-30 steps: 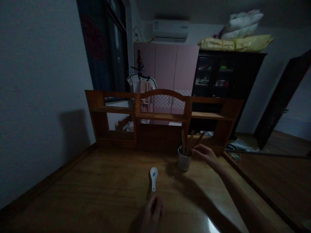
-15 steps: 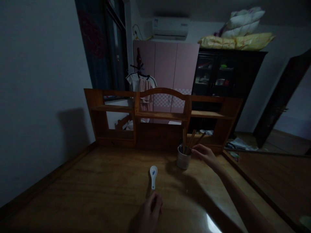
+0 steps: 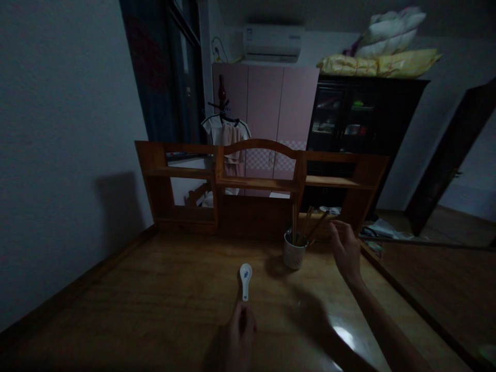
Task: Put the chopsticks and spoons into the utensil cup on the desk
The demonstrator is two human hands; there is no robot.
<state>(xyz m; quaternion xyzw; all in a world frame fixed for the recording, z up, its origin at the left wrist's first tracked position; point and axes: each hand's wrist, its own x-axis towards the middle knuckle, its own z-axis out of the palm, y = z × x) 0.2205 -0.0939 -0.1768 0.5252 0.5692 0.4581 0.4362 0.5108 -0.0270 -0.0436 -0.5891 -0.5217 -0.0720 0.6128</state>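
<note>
A white ceramic spoon point(image 3: 245, 279) with a blue mark lies on the wooden table point(image 3: 155, 305), handle towards me. My left hand point(image 3: 238, 338) rests just behind the handle, fingers curled loosely with nothing visible in them. A white cup point(image 3: 293, 253) holding several wooden chopsticks point(image 3: 306, 225) stands to the right near the shelf. My right hand point(image 3: 344, 248) hovers to the right of the cup, fingers apart and raised, holding nothing.
A low wooden shelf unit point(image 3: 259, 183) runs along the table's back edge. A pale wall closes the left side. Behind stand a pink wardrobe point(image 3: 267, 108), a dark cabinet point(image 3: 364, 119) with bedding on top and a coat rack with clothes point(image 3: 227, 134).
My right hand has drawn back from the chopsticks in the cup, moving right and up with its fingers spread. The left hand has stayed behind the spoon.
</note>
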